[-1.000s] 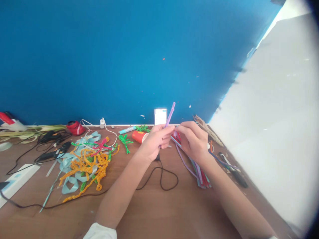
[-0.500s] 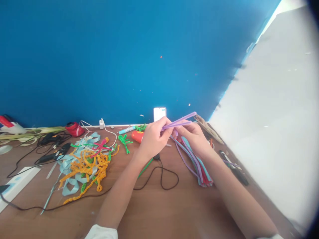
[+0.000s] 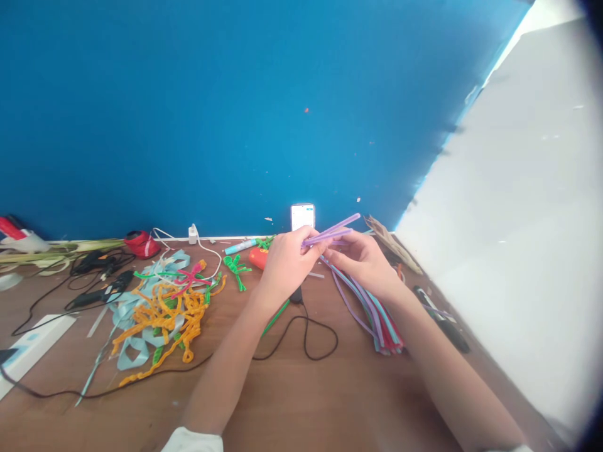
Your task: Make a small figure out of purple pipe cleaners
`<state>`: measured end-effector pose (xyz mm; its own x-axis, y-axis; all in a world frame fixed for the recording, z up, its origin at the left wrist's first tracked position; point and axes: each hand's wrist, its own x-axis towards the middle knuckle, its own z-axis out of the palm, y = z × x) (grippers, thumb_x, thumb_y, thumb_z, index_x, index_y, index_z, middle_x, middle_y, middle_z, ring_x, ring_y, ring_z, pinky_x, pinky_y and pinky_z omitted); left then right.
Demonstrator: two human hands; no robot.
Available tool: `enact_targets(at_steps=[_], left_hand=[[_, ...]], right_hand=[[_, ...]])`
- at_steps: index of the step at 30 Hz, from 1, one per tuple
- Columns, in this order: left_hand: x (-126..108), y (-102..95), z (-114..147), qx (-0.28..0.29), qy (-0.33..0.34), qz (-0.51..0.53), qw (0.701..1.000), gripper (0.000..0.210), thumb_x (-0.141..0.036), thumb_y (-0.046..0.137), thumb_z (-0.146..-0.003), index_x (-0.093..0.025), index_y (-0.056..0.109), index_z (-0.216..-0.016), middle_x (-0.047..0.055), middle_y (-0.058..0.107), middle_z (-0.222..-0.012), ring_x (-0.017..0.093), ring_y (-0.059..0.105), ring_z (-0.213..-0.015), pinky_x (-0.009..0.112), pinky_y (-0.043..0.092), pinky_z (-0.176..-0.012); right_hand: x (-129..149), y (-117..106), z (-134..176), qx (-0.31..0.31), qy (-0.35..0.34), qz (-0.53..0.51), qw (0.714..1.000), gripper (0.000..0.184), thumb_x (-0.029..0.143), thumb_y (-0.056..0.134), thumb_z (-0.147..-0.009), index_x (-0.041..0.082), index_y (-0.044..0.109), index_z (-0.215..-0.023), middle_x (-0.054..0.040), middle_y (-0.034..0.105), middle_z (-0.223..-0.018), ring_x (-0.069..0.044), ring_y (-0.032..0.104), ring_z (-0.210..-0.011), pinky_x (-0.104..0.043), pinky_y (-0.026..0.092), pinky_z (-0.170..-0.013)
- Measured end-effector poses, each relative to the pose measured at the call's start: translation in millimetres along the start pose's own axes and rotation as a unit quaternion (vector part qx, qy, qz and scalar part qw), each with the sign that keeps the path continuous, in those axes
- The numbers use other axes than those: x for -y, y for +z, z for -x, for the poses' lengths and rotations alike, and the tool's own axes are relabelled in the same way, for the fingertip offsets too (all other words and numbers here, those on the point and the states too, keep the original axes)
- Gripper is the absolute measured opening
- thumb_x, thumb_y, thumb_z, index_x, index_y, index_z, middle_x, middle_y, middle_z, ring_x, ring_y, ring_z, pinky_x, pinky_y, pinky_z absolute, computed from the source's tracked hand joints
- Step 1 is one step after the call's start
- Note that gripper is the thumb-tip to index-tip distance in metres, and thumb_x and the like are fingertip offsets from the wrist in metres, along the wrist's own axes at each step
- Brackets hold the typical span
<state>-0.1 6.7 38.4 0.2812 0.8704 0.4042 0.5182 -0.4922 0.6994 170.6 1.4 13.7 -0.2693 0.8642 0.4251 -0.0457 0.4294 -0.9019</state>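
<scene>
Purple pipe cleaners (image 3: 336,231) stick out to the upper right from my left hand (image 3: 288,263), which pinches them between thumb and fingers. My right hand (image 3: 367,262) is closed close beside it, its fingertips at the same pipe cleaners, partly hidden behind them. Under my right hand a bundle of purple, light blue and red pipe cleaners (image 3: 377,320) lies on the table. Behind my hands stands a lit phone (image 3: 302,216), leaning near the wall.
To the left lie a heap of orange pipe cleaners (image 3: 183,307), light blue ribbon (image 3: 134,355) and a green pipe-cleaner figure (image 3: 235,270). A glue gun (image 3: 106,292), a power strip (image 3: 35,345) and a black cable (image 3: 320,358) are on the table (image 3: 301,402). A black tool (image 3: 445,323) sits at right.
The purple pipe cleaners' free ends have shifted slightly left and down. My right hand has moved a little left, its fingers now closer to my left fingertips.
</scene>
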Motion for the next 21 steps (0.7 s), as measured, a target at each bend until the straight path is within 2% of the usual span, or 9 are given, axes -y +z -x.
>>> enact_targets(at_steps=[3,7,13,21], left_hand=[[2.0,2.2,-0.8,-0.001,-0.020,-0.023,1.000,0.033,-0.044,0.056,-0.093,-0.018,0.063,-0.076,-0.004,0.048,-0.060,0.010,0.038,-0.058,0.026,0.023,-0.057],[6.1,5.4,-1.9,0.004,-0.011,0.004,1.000,0.032,-0.041,0.053,-0.094,-0.017,0.056,-0.073,-0.005,0.045,-0.063,0.010,0.037,-0.060,0.026,0.023,-0.057],[6.7,8.5,0.0,-0.017,0.010,0.064,0.998,0.032,-0.040,0.052,-0.095,-0.017,0.051,-0.072,-0.005,0.039,-0.063,0.010,0.034,-0.060,0.026,0.024,-0.056],[5.9,9.6,-0.5,-0.027,0.003,0.042,0.999,0.028,-0.034,0.054,-0.093,-0.015,0.058,-0.072,-0.004,0.045,-0.063,0.010,0.035,-0.062,0.027,0.024,-0.058]], right_hand=[[-2.9,1.3,0.3,-0.021,-0.019,0.105,0.994,0.011,0.024,0.065,-0.087,0.019,0.068,-0.096,-0.0030,0.072,-0.091,-0.019,0.067,-0.087,-0.031,0.050,-0.074],[-0.9,2.0,2.3,-0.049,-0.042,0.254,0.965,0.009,0.019,0.061,-0.086,0.018,0.067,-0.092,-0.0014,0.071,-0.082,-0.016,0.065,-0.076,-0.028,0.045,-0.063],[3.7,2.2,3.9,-0.055,-0.063,0.249,0.965,0.008,0.024,0.061,-0.088,0.018,0.066,-0.088,-0.0009,0.069,-0.075,-0.015,0.062,-0.069,-0.027,0.043,-0.058],[-1.5,4.9,4.1,-0.081,-0.150,0.375,0.911,0.009,0.018,0.057,-0.087,0.018,0.067,-0.088,0.0006,0.065,-0.069,-0.013,0.056,-0.060,-0.028,0.042,-0.060]])
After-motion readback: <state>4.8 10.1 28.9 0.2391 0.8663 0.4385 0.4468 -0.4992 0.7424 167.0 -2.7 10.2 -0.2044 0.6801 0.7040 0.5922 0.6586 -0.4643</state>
